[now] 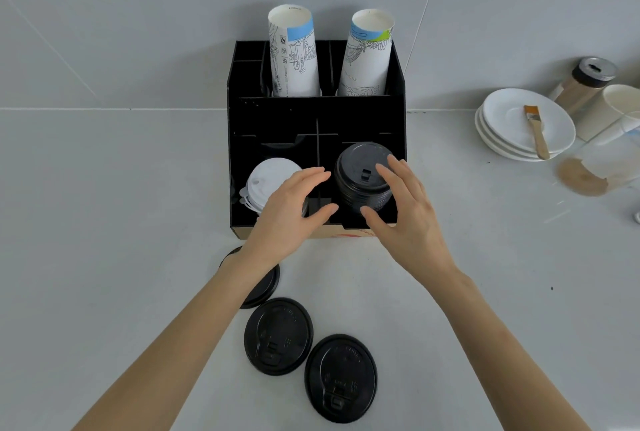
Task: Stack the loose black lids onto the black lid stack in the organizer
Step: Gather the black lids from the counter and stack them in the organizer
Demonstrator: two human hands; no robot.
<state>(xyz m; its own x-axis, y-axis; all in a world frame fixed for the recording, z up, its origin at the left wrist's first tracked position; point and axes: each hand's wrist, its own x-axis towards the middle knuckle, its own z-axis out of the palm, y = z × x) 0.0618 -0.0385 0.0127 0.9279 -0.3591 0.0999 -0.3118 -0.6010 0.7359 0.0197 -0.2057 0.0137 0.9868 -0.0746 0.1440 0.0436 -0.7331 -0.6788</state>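
The black organizer [242, 112] stands on the counter against the wall. Its front right compartment holds the black lid stack [356, 181]. My right hand [405, 212] is on the stack's right side, fingers spread over the top lid and thumb at its front edge. My left hand [294, 205] hovers open just left of the stack, over the divider, holding nothing. Three loose black lids lie on the counter in front: one [266, 287] partly hidden under my left forearm, one [278, 335] in the middle, one [341, 377] nearest me.
A white lid stack [266, 178] fills the front left compartment. Two paper cup stacks [294, 53] [367, 53] stand in the back slots. At the right are stacked white saucers [509, 126] with a brush [536, 129], a shaker jar [585, 82] and a clear container [606, 160].
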